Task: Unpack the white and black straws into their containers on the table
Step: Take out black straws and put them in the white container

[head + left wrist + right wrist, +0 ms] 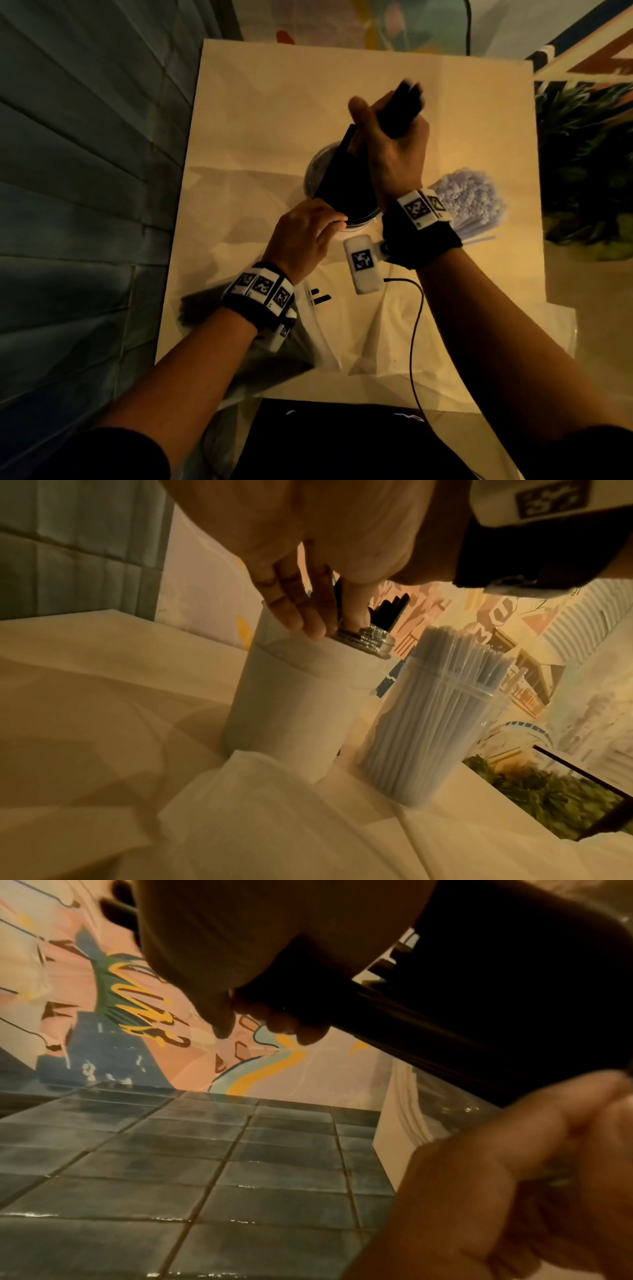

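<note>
My right hand (387,137) grips a thick bundle of black straws (346,178) near its top. The bundle leans to the right, with its lower end inside a tall container (363,221) at the table's middle. In the left wrist view that container (291,702) looks pale, with a clear threaded rim. My left hand (308,229) holds it at the near rim, fingers (301,607) outside and thumb at the mouth. White straws (469,202) fill a second clear container (435,710) just to the right. The right wrist view shows the black straws (479,1015) under my palm.
Crumpled clear plastic packaging (342,329) lies on the white table (257,102) in front of the containers. A thin cable (414,342) runs from my right wrist. A plant (582,154) stands off the right edge and a tiled wall (85,171) is at the left.
</note>
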Motion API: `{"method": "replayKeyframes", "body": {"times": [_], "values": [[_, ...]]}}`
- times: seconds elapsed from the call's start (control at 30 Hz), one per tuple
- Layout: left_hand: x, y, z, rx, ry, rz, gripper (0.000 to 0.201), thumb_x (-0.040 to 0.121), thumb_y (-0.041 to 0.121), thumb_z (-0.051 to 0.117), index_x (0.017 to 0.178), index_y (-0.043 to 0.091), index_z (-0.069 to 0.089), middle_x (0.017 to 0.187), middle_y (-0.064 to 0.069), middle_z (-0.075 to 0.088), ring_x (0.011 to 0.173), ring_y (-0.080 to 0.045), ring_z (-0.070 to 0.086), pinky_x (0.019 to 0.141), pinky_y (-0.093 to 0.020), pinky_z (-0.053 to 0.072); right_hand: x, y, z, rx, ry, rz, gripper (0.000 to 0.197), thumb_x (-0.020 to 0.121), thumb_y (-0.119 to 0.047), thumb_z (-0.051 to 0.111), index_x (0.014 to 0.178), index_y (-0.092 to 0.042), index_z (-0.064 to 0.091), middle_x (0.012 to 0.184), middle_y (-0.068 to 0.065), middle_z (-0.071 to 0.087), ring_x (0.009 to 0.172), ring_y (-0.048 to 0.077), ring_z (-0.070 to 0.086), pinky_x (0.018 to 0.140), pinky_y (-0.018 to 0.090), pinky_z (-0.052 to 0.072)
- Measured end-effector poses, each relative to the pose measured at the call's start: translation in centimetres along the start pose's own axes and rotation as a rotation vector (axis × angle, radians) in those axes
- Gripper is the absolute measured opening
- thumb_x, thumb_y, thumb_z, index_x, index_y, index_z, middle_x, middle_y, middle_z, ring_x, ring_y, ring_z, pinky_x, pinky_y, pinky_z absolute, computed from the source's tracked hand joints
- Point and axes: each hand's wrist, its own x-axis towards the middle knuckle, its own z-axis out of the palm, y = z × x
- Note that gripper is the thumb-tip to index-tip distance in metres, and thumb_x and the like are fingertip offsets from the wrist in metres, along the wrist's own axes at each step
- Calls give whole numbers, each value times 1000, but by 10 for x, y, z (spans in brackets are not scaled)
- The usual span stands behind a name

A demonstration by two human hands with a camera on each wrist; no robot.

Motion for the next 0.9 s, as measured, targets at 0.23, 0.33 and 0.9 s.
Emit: {"method": "replayKeyframes", "body": {"times": [0.23, 0.33, 0.9], "values": [[0, 2, -4, -113, -32, -93, 19, 93, 21, 62, 101, 14, 78, 106, -10, 71, 90, -19, 66, 82, -27, 51, 5, 13, 2, -1, -38, -5, 30, 89, -18, 71, 70, -5, 53, 56, 27, 58, 49, 42, 56, 52, 41, 47], [0, 1, -3, -78, -61, -78, 17, 93, 21, 63, 101, 14, 77, 103, -8, 71, 88, -22, 68, 79, -36, 57, 6, 3, -3, -30, -21, -61, 30, 90, -18, 70, 67, -13, 52, 56, 24, 58, 51, 42, 57, 53, 39, 47], [-111, -28, -64, -86, -7, -262, 35, 91, 35, 67, 116, 11, 69, 116, -5, 66, 104, -19, 62, 89, -40, 55, -149, 52, -57, -451, -603, -46, 13, 95, -18, 64, 83, -12, 63, 76, -4, 59, 68, 7, 56, 64, 20, 46]]}}
